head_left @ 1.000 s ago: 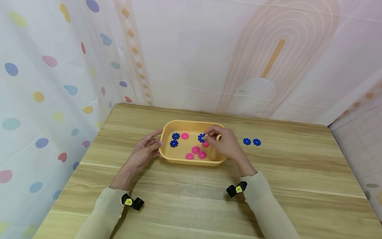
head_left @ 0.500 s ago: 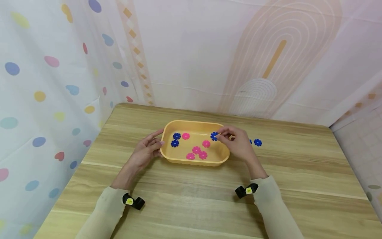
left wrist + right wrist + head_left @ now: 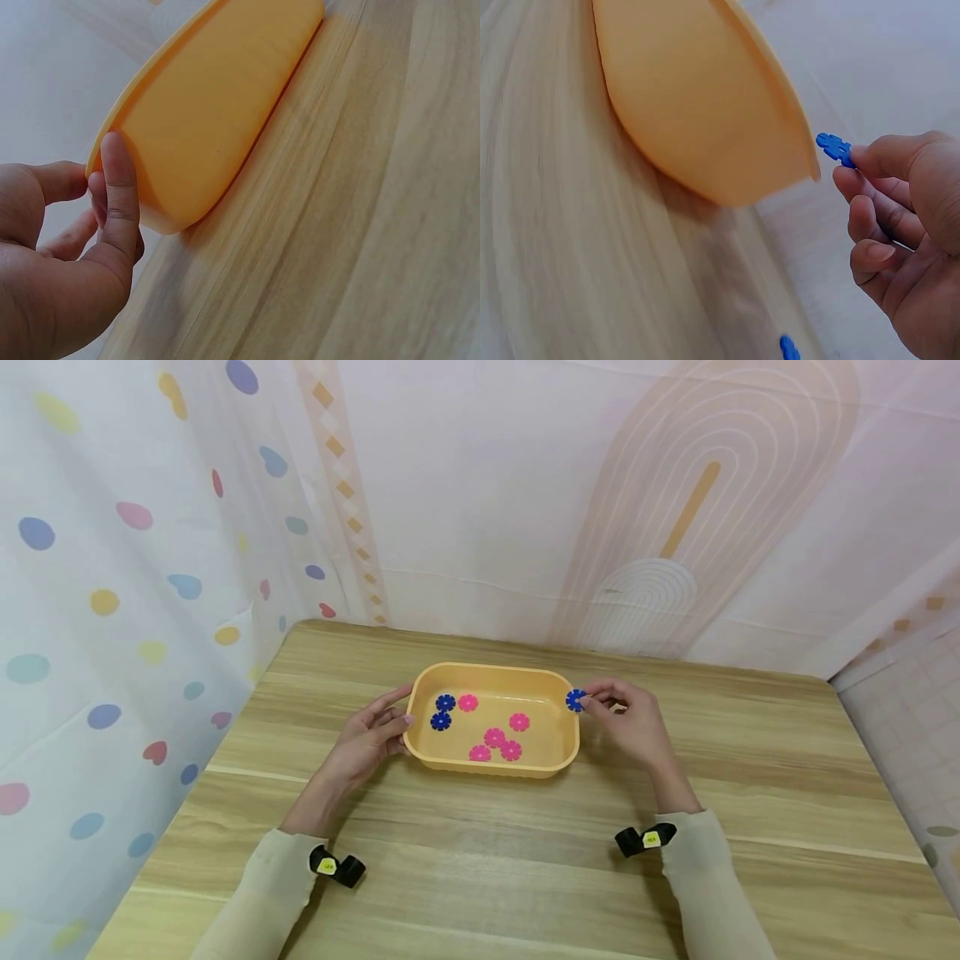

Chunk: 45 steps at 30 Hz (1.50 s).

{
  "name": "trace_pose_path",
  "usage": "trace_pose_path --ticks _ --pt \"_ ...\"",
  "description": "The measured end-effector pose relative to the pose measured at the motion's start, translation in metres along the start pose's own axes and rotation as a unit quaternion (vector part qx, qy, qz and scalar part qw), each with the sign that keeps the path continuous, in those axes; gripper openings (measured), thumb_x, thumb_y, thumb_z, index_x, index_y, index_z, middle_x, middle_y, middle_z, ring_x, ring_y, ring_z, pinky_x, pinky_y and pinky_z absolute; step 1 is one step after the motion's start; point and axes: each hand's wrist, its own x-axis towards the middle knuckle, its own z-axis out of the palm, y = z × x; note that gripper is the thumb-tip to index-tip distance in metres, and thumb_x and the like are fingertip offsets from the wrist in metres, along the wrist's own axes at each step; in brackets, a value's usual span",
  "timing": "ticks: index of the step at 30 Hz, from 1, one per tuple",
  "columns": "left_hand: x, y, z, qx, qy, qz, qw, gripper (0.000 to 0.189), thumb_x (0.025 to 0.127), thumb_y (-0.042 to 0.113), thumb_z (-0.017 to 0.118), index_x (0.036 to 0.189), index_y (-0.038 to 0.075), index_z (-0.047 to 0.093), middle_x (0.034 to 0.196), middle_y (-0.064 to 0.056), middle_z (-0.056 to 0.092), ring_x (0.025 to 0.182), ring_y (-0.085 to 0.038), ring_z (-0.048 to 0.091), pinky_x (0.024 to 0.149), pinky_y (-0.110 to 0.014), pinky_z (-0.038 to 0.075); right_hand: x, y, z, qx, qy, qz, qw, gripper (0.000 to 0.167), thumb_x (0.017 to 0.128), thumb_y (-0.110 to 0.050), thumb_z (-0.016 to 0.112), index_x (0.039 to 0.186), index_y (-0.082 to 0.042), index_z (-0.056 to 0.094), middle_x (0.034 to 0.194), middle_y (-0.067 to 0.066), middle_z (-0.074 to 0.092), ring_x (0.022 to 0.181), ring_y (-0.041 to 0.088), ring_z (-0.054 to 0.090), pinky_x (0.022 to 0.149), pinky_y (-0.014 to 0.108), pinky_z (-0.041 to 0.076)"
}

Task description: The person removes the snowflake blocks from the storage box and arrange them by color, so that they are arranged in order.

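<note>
A yellow plastic tray [image 3: 491, 769] stands on the table, holding pink notched discs [image 3: 495, 738] and two blue ones [image 3: 441, 721]. My left hand [image 3: 363, 735] grips the tray's left end, the thumb on one side of the rim and fingers on the other, as the left wrist view [image 3: 75, 262] also shows. Between thumb and fingertips, my right hand [image 3: 637, 722] pinches a blue notched disc [image 3: 574, 699] just at the tray's right rim. In the right wrist view that blue disc [image 3: 835, 148] is raised above the tabletop.
Another blue disc [image 3: 789, 348] shows at the bottom of the right wrist view; my right hand hides that area from the head camera. The wooden table [image 3: 465, 860] meets a patterned curtain [image 3: 480, 527] at the back, and a dotted curtain [image 3: 135, 610] hangs on the left.
My right hand has carried the blue disc rightward, from over the tray's inside to its right rim. It now covers the two blue discs on the table. The left hand stays on the tray.
</note>
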Motion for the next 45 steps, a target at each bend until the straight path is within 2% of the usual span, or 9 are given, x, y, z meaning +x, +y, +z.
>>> trace_pose_path --ticks 5,11,15,21,26,30,35,45 --pt "0.000 0.000 0.000 0.003 0.004 -0.004 1.0000 0.059 0.103 0.010 0.062 0.158 0.016 0.041 0.110 -0.008 0.060 0.076 -0.011 0.065 0.069 -0.023 0.062 -0.002 0.013 -0.009 -0.003 0.012 0.018 0.9998 0.018 0.098 -0.028 0.071 0.108 -0.013 0.073 0.094 0.007 0.075 0.086 0.015 0.062 0.076 0.022 0.051" --pt "-0.001 0.000 0.000 0.000 0.006 -0.005 1.0000 0.059 0.103 0.010 0.062 0.158 0.016 0.041 0.109 -0.007 0.059 0.075 -0.011 0.064 0.068 -0.023 0.062 -0.005 0.026 -0.017 -0.018 0.021 0.048 0.9985 0.022 0.099 -0.030 0.070 0.111 -0.011 0.072 0.098 0.008 0.074 0.085 0.016 0.061 0.070 0.021 0.050" --pt "-0.001 0.000 0.000 0.000 0.005 -0.004 1.0000 0.059 0.103 0.010 0.062 0.158 0.016 0.041 0.109 -0.008 0.059 0.075 -0.012 0.064 0.068 -0.023 0.062 -0.007 0.036 -0.023 -0.032 0.026 0.065 0.9970 0.026 0.100 -0.033 0.069 0.113 -0.011 0.071 0.100 0.008 0.074 0.086 0.014 0.061 0.071 0.020 0.050" --pt "0.000 -0.001 0.000 0.004 0.005 -0.005 1.0000 0.058 0.103 0.011 0.062 0.158 0.017 0.042 0.110 -0.008 0.058 0.075 -0.011 0.064 0.069 -0.023 0.062 -0.011 0.049 -0.034 -0.038 0.042 0.062 0.9964 0.026 0.101 -0.031 0.067 0.113 -0.008 0.071 0.100 0.011 0.073 0.086 0.007 0.060 0.074 0.017 0.048" --pt "-0.001 -0.002 -0.001 0.006 0.008 -0.006 0.9999 0.058 0.103 0.011 0.062 0.158 0.018 0.042 0.110 -0.008 0.058 0.076 -0.012 0.064 0.069 -0.023 0.062 -0.015 0.057 -0.042 -0.033 0.050 0.071 0.9957 0.027 0.101 -0.031 0.068 0.112 -0.007 0.071 0.098 0.013 0.073 0.083 0.007 0.059 0.065 0.020 0.048" --pt "-0.001 -0.002 -0.001 0.004 0.004 -0.002 1.0000 0.059 0.103 0.011 0.062 0.158 0.017 0.042 0.109 -0.008 0.059 0.075 -0.011 0.064 0.069 -0.023 0.062 -0.018 0.062 -0.049 -0.031 0.055 0.095 0.9935 0.029 0.101 -0.033 0.067 0.114 -0.007 0.071 0.096 0.005 0.072 0.082 0.010 0.059 0.059 0.021 0.049" --pt "-0.001 -0.002 -0.001 0.005 0.006 -0.002 1.0000 0.059 0.103 0.012 0.063 0.157 0.017 0.042 0.109 -0.008 0.059 0.075 -0.012 0.065 0.070 -0.024 0.063 -0.021 0.067 -0.059 -0.036 0.063 0.106 0.9918 0.029 0.101 -0.031 0.067 0.115 -0.006 0.070 0.090 -0.007 0.069 0.078 0.011 0.058 0.058 0.021 0.048" --pt "0.000 -0.001 0.000 0.006 0.006 -0.004 1.0000 0.057 0.103 0.012 0.062 0.157 0.019 0.043 0.112 -0.010 0.059 0.077 -0.013 0.065 0.070 -0.024 0.063 -0.028 0.083 -0.074 -0.068 0.084 0.135 0.9850 0.032 0.101 -0.031 0.066 0.117 -0.004 0.071 0.083 -0.021 0.063 0.080 0.000 0.055 0.069 0.014 0.046"
